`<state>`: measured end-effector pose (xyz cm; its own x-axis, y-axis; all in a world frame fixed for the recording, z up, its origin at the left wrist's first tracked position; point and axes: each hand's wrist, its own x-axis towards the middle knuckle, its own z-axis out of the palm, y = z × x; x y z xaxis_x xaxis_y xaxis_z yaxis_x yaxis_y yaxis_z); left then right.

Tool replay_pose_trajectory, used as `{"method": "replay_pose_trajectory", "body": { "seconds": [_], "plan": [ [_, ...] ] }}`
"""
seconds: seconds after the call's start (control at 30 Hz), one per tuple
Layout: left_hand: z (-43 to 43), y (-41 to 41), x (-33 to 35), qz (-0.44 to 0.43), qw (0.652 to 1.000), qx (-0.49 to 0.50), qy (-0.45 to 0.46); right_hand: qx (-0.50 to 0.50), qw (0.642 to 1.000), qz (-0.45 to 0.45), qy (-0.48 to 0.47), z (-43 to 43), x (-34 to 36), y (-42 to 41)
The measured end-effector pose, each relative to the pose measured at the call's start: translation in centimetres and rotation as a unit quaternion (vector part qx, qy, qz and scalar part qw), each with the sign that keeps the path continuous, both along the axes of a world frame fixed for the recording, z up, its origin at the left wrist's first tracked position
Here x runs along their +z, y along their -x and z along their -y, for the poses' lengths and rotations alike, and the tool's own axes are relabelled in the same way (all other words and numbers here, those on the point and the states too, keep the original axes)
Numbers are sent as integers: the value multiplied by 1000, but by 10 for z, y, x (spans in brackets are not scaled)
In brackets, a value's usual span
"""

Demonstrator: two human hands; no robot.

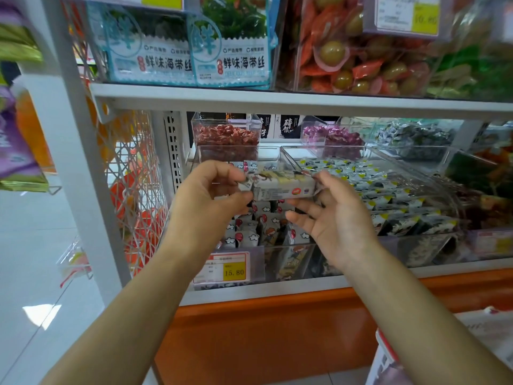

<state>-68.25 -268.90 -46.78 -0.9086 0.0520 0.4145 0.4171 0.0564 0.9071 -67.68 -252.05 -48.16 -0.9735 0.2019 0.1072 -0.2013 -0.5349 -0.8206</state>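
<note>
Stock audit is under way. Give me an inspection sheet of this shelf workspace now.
Surface: white metal shelf over an orange base.
Job's things: small white printed snack packet, held above a clear plastic bin of similar packets.
Clutter: yellow price tag; neighbouring clear bin of black-and-white packets; clear tub of red sweets.
Grippers: left hand pinches the packet's left end; right hand pinches its right end, other fingers spread.
Cables: nothing seen.
Surroundings: blue seaweed packs on the shelf above; white wire rack to the left.
</note>
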Motion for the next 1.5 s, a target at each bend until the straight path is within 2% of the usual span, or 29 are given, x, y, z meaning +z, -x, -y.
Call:
{"method": "replay_pose_trajectory", "body": {
  "seconds": [0.17,0.23,0.3,0.4,0.47,0.5,0.6,0.77,0.8,0.93,1.0,1.03,1.07,1.17,1.2,1.23,1.33,1.43,1.47,1.5],
  "plan": [
    [5,6,-2,-82,985,-21,153,-63,987,-22,-146,-12,5,7],
    [10,13,-8,-69,968,-12,241,-105,955,-56,-273,-19,9,8],
    [15,19,-17,-71,932,8,355,-115,918,-91,-368,-25,12,6],
    [13,23,-32,-84,863,-37,496,-97,893,-132,-419,-29,13,2],
    [11,26,-41,-87,807,-43,582,-96,863,-125,-480,-29,10,2],
    [12,28,-44,-83,790,-34,606,-93,844,-111,-517,-27,8,3],
    [14,33,-46,-78,783,-17,616,-64,789,-99,-603,-18,1,7],
    [13,30,-39,-76,815,-24,574,-26,718,-114,-686,-2,-9,14],
    [13,29,-37,-81,824,-26,559,-23,695,-119,-709,-1,-9,15],
    [14,28,-32,-75,840,-27,536,-29,537,-169,-826,1,-14,17],
    [14,28,-31,-71,842,-28,534,-24,496,-185,-848,0,-14,18],
    [14,28,-30,-68,844,-30,531,-23,495,-184,-849,-1,-13,18],
    [14,27,-29,-64,846,-32,528,-22,509,-177,-842,-1,-10,19],
    [14,28,-26,-54,847,-30,527,-18,603,-145,-785,0,-1,25],
    [15,28,-25,-50,847,-29,529,-20,622,-135,-771,0,2,29],
    [15,28,-24,-47,847,-29,529,-27,626,-128,-769,1,5,33],
    [16,27,-23,-43,850,-31,524,-60,591,-109,-797,1,12,45],
    [17,27,-22,-45,853,-33,518,-52,494,-111,-861,-1,11,52],
    [17,27,-22,-45,854,-32,517,-47,469,-113,-875,0,9,53],
    [17,27,-22,-45,855,-32,516,-46,460,-118,-879,1,8,53]
  ]
}}
